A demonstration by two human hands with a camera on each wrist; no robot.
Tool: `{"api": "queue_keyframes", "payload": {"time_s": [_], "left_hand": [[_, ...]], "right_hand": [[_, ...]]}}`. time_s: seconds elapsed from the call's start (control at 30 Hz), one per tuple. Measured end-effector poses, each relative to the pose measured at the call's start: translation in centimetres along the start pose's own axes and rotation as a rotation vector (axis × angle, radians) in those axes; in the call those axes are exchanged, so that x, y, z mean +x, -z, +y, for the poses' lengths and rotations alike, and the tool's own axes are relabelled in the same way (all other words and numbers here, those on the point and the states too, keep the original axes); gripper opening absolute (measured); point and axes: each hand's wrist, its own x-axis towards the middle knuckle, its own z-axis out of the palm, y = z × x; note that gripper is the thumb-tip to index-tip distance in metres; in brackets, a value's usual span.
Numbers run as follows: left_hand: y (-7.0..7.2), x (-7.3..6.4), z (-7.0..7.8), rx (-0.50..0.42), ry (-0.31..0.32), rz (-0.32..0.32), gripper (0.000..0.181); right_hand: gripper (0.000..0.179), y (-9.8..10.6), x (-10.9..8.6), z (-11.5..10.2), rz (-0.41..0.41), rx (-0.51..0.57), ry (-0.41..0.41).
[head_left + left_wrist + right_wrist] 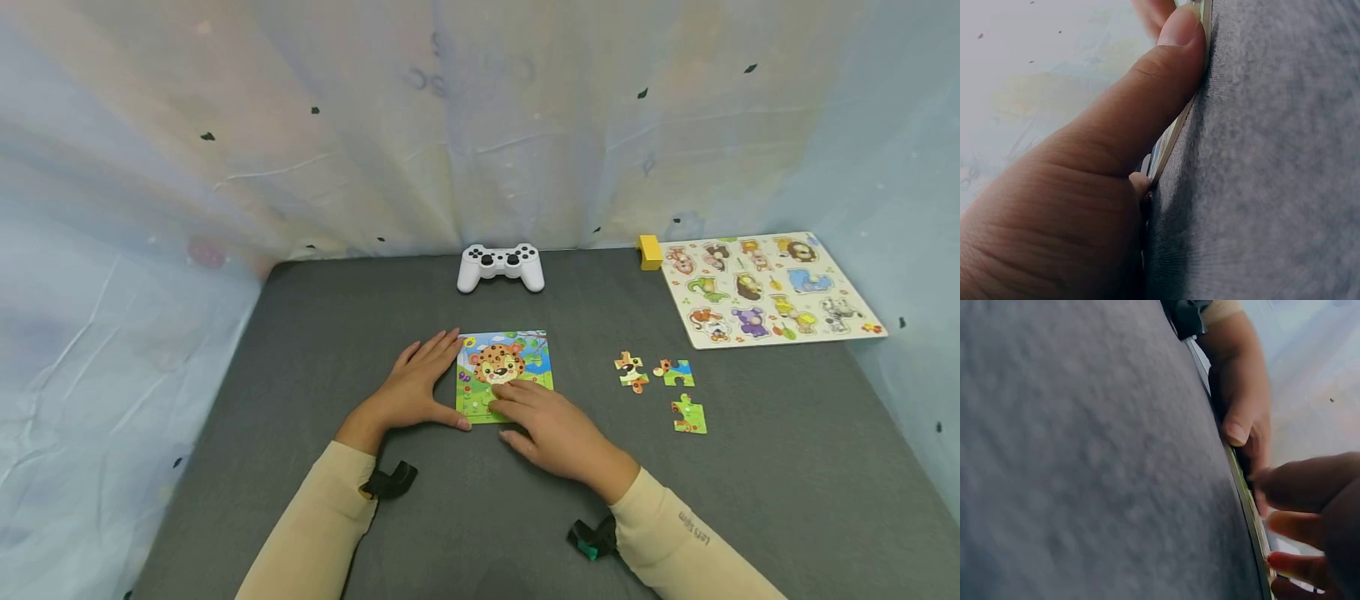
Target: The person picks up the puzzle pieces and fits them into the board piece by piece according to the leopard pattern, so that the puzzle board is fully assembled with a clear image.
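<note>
A square jigsaw puzzle (498,360) with a spotted leopard cub on it lies flat on the grey table. My left hand (414,388) rests along its left side, fingers spread and straight, with the thumb at the lower left corner. In the left wrist view, that thumb (1166,75) lies on the edge of the thin puzzle board (1175,128). My right hand (558,429) reaches over the lower right part, its fingertips touching the green area of the picture. Three loose jigsaw pieces, among them a green one (690,415), lie to the right of the right hand.
A white game controller (501,268) lies behind the puzzle, near the back edge. At the back right is an animal peg board (776,292), with a yellow block (650,252) at its left corner. A printed curtain (480,125) hangs behind the table.
</note>
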Motion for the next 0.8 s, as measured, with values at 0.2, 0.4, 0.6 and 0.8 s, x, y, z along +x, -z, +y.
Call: {"api": "queue_keyframes", "payload": {"time_s": [0.2,0.4,0.6,0.8], "left_hand": [[0.0,0.0,0.1,0.009,0.004,-0.003,0.144],[0.1,0.0,0.2,0.012,0.014,-0.008,0.143],[0.1,0.0,0.2,0.008,0.010,-0.005,0.142],[0.1,0.0,0.2,0.013,0.005,-0.002,0.142]], "right_hand": [[0.049,0.0,-0.1,-1.8,-0.094,-0.198,-0.019],[0.058,-0.2,-0.3,-3.1,-0.139,-0.281,-0.076],[0.059,-0.3,-0.3,-3.5,-0.124,-0.302,-0.077],[0.058,-0.2,-0.3,-3.5,-0.116,-0.296,-0.078]]}}
